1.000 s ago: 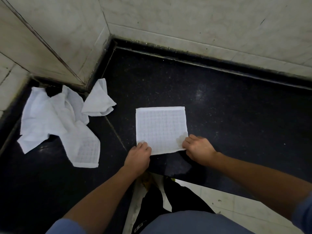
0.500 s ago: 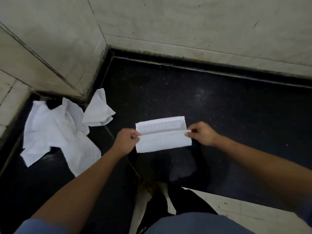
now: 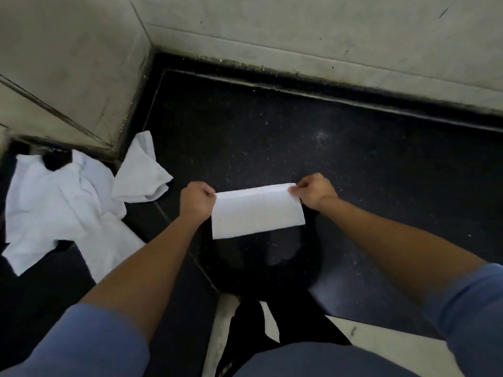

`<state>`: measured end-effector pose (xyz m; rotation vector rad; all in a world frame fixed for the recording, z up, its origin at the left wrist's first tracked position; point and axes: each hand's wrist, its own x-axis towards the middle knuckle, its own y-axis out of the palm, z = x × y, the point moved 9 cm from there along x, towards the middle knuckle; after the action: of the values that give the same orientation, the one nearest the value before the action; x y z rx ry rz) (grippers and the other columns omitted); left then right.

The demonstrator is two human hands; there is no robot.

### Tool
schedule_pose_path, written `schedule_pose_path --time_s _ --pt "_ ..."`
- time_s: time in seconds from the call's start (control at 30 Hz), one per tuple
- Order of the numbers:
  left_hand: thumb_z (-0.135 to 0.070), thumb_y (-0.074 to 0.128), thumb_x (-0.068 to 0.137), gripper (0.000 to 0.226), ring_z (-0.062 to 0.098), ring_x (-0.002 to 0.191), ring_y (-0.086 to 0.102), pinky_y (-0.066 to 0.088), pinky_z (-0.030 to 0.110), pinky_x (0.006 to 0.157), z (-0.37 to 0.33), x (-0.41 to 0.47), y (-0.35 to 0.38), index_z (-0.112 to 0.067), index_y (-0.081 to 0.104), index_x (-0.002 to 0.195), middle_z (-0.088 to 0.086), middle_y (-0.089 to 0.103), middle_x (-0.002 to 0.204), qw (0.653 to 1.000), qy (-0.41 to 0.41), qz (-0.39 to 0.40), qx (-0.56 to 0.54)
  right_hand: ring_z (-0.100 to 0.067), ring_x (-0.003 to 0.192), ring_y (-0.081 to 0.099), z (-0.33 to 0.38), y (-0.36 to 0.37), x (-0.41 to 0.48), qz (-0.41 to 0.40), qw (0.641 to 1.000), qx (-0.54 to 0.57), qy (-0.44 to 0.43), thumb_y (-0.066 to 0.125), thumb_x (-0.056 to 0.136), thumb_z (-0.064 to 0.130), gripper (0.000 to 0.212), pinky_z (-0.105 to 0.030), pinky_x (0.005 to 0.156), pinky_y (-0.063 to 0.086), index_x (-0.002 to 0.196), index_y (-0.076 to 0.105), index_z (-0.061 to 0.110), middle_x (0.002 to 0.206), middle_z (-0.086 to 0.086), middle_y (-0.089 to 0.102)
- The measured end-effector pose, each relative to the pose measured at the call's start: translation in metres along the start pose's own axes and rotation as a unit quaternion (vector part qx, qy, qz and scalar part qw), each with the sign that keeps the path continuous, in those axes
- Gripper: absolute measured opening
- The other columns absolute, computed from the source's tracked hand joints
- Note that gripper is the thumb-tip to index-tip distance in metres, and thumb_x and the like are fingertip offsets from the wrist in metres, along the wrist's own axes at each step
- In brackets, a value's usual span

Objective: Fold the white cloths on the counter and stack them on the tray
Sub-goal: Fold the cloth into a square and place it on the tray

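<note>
A white cloth (image 3: 257, 212) lies folded in half as a wide rectangle on the black counter (image 3: 353, 164). My left hand (image 3: 198, 200) pinches its far left corner. My right hand (image 3: 315, 192) pinches the far right corner. Both fists are curled on the doubled far edge. A heap of crumpled white cloths (image 3: 62, 210) lies at the left, with one bunched cloth (image 3: 140, 172) beside it near the wall corner. No tray is in view.
Pale tiled walls (image 3: 299, 31) close the counter at the back and left. The counter's front edge (image 3: 367, 321) runs just before my body, with light floor below it. A seam (image 3: 187, 251) crosses the counter between the heap and the folded cloth.
Both hands carried the cloth's near edge up and over to the far edge, turning the flat square into a half-height rectangle. The heap at the left has not moved.
</note>
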<state>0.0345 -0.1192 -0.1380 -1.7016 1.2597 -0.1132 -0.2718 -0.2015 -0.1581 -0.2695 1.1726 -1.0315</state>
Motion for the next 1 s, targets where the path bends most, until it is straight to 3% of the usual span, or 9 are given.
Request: schedule_pose_path --time_s 0.13,0.27,0.33,0.43,0.57,0.73,0.83,0.9,1.0 --pt "-0.016 0.068 0.084 0.007 0.024 0.088 0.063 0.050 0.033 0.079 0.005 0.000 0.002 -0.012 0.067 0.089 0.008 0.068 0.091 0.999 -0.009 -0.002 0.045 -0.026 0.092 0.063 0.011 -0.006 -0.006 -0.023 0.996 -0.087 -0.011 0.066 0.081 0.047 0.020 -0.031 0.071 0.044 0.084 0.063 0.028 0.096 -0.002 0.067" --pt "-0.028 0.070 0.083 0.016 0.023 0.084 0.062 0.048 0.033 0.073 0.011 -0.015 -0.009 -0.015 0.060 0.087 0.005 0.064 0.084 0.999 -0.014 -0.021 0.042 -0.023 0.096 0.063 0.008 -0.014 -0.017 -0.045 0.992 -0.112 -0.027 0.064 0.082 0.053 0.034 -0.030 0.071 0.044 0.105 0.064 0.028 0.102 0.001 0.067" --pt "-0.034 0.072 0.080 0.022 0.020 0.078 0.062 0.045 0.030 0.068 0.025 -0.029 -0.003 -0.016 0.059 0.079 0.000 0.063 0.077 0.999 -0.030 0.009 0.024 -0.020 0.093 0.063 0.000 -0.011 -0.029 -0.029 0.994 -0.099 -0.037 0.067 0.081 0.053 0.037 -0.031 0.071 0.048 0.108 0.061 0.029 0.100 0.005 0.065" --pt "-0.043 0.079 0.071 0.031 0.020 0.071 0.064 0.054 0.035 0.069 0.051 -0.054 0.015 -0.020 0.060 0.074 -0.001 0.066 0.075 0.993 -0.083 0.083 -0.007 -0.014 0.082 0.063 -0.013 0.002 -0.049 0.006 0.994 -0.088 -0.062 0.073 0.077 0.047 0.032 -0.031 0.068 0.051 0.099 0.056 0.031 0.089 0.010 0.064" --pt "-0.033 0.080 0.072 0.023 0.021 0.068 0.066 0.058 0.041 0.071 0.063 -0.070 0.026 -0.019 0.064 0.065 0.002 0.067 0.068 0.990 -0.094 0.107 -0.005 -0.012 0.076 0.062 -0.024 0.011 -0.063 -0.010 0.993 -0.084 -0.079 0.072 0.081 0.034 0.024 -0.030 0.064 0.050 0.096 0.053 0.029 0.082 0.013 0.062" --pt "-0.031 0.075 0.077 0.019 0.018 0.076 0.063 0.054 0.035 0.071 0.055 -0.072 0.022 -0.021 0.062 0.067 -0.003 0.065 0.074 0.993 -0.061 0.086 0.061 -0.019 0.080 0.061 -0.025 0.012 -0.066 -0.035 0.983 -0.153 -0.094 0.065 0.087 0.034 0.012 -0.028 0.062 0.041 0.088 0.055 0.027 0.088 0.005 0.067" --pt "-0.035 0.072 0.078 0.021 0.017 0.081 0.058 0.046 0.031 0.066 0.042 -0.077 0.010 -0.020 0.058 0.080 -0.004 0.059 0.086 0.990 -0.003 0.050 0.134 -0.020 0.082 0.062 -0.021 0.009 -0.068 -0.048 0.977 -0.178 -0.104 0.064 0.088 0.035 0.012 -0.029 0.064 0.043 0.092 0.058 0.025 0.093 0.003 0.067" --pt "-0.030 0.070 0.081 0.022 0.019 0.093 0.053 0.047 0.034 0.068 0.027 -0.078 0.004 -0.017 0.057 0.094 -0.001 0.052 0.101 0.977 0.090 0.012 0.191 -0.020 0.085 0.061 -0.015 0.003 -0.068 -0.068 0.978 -0.164 -0.107 0.063 0.087 0.036 0.016 -0.030 0.068 0.045 0.097 0.060 0.023 0.097 0.003 0.066" --pt "-0.022 0.064 0.085 0.032 0.025 0.113 0.046 0.048 0.037 0.085 -0.002 -0.084 0.012 -0.013 0.060 0.115 0.006 0.050 0.127 0.928 0.257 -0.001 0.269 -0.022 0.089 0.061 -0.002 -0.004 -0.064 -0.091 0.981 -0.139 -0.100 0.061 0.088 0.038 0.023 -0.032 0.072 0.047 0.103 0.059 0.021 0.102 0.000 0.064"
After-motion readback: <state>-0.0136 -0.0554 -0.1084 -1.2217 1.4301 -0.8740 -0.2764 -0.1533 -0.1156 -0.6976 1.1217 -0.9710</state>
